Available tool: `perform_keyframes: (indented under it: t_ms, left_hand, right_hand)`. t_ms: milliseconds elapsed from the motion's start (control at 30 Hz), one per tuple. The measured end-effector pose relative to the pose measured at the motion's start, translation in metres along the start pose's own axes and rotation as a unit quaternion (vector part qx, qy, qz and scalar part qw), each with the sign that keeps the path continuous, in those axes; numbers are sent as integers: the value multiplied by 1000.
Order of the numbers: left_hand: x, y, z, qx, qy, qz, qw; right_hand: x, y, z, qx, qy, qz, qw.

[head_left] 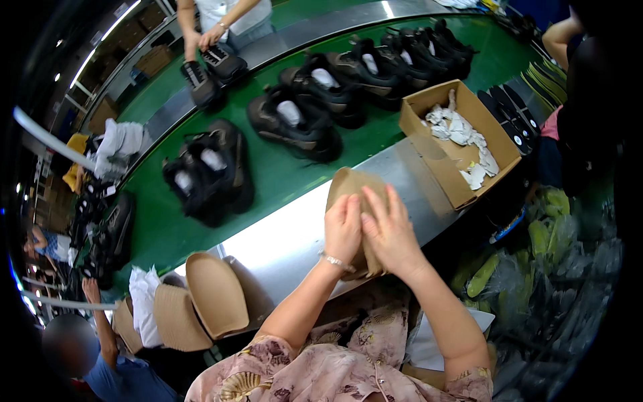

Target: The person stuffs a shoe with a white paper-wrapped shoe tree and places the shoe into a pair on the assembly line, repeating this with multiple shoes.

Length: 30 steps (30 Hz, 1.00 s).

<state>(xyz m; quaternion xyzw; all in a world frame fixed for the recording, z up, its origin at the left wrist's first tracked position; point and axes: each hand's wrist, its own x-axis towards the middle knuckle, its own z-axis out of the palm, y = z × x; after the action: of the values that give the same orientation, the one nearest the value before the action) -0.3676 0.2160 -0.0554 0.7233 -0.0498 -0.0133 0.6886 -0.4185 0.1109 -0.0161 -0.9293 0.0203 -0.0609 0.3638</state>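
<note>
Over the metal edge of the bench, both my hands hold a curved brown cardboard piece (349, 182). My left hand (343, 229) rests on its left side with the fingers close together. My right hand (392, 236) lies over its right side, fingers somewhat spread, the thumb near my left hand. The palms hide the piece's middle. Similar brown cardboard pieces (216, 295) stand to the left along the bench edge, beside white paper (144, 301). Beyond my hands, dark shoes (295, 124) with white paper inside sit on the green belt (281, 194).
An open cardboard box (462, 144) with crumpled paper stands at right. Past it lie black insoles (512, 117) and yellow-green ones (544, 84). Bagged green items (536, 248) are at lower right. Across the belt, another person's hands (202, 41) touch shoes; a person in blue (127, 378) is at lower left.
</note>
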Motion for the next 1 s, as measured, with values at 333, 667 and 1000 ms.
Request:
perform_keyframes:
  t_ms: [333,667,1000]
  left_hand:
    - [-23,11,-28,73,165,121,976]
    - [-99,107,-130,-137,143,186,962]
    - [-181,84,-64,-325,-219,-174,903]
  right_hand:
    - [5,-5,32,-97,66,4,993]
    - [-30,-36,-18,179,96,-52,978]
    - [-212,-68,-20,394,110,48,911]
